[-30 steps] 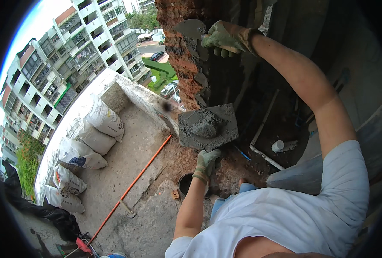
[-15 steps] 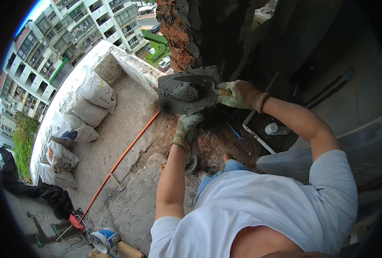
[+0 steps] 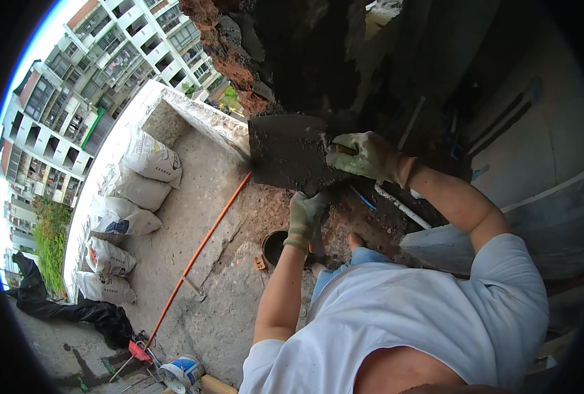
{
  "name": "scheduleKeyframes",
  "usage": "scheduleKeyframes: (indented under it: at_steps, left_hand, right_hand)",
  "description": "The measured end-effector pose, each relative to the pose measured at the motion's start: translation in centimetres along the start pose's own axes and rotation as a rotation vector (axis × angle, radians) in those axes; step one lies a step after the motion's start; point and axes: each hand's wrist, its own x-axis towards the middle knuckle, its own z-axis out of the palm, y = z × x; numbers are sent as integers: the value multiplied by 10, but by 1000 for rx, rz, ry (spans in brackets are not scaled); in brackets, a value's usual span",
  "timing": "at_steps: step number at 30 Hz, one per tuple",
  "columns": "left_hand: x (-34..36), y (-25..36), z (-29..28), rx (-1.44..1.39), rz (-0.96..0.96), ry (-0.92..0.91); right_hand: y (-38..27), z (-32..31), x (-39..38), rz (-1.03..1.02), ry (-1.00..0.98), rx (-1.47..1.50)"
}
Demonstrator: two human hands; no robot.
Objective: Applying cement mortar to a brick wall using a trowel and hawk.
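Note:
In a pale green work glove, my left hand (image 3: 305, 213) grips a grey, mortar-smeared board (image 3: 279, 151) from below. My right hand (image 3: 364, 154), gloved likewise, is closed on a trowel's handle (image 3: 342, 148) at the board's right side; the trowel's blade is hard to tell from the dark board. Just beyond the board rises a broken edge of red brick wall (image 3: 236, 79), with dark grey render (image 3: 305, 59) to its right. A dark bucket (image 3: 272, 248) stands below my left hand, near my feet.
On the left, several white sacks (image 3: 149, 157) line a concrete parapet (image 3: 206, 121), with buildings beyond. An orange pipe (image 3: 206, 243) lies across the rough floor, near black sheeting (image 3: 75, 318) and a white-blue bucket (image 3: 180, 371). White pipework (image 3: 404, 210) and a blue pipe (image 3: 364, 197) are at right.
My right hand and trowel have come down from the brick edge to the board. The mound of mortar seen earlier on the board no longer shows; its surface looks darker and flatter.

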Motion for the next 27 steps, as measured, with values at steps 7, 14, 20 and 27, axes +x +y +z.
scheduleKeyframes:
  at_steps: [7, 14, 20, 27]
  left_hand:
    - [-2, 70, -22, -181, 97, -64]
    - [10, 31, -47, 906, 845, 341]
    - [-23, 25, -6, 33, 21, 35]
    - [11, 12, -32, -192, 100, -75]
  right_hand:
    - [12, -67, -17, -337, 69, -458]
    - [-16, -69, 26, -642, 405, -638]
    - [-46, -27, 99, -634, 568, 36]
    - [-52, -23, 195, 161, 252, 761]
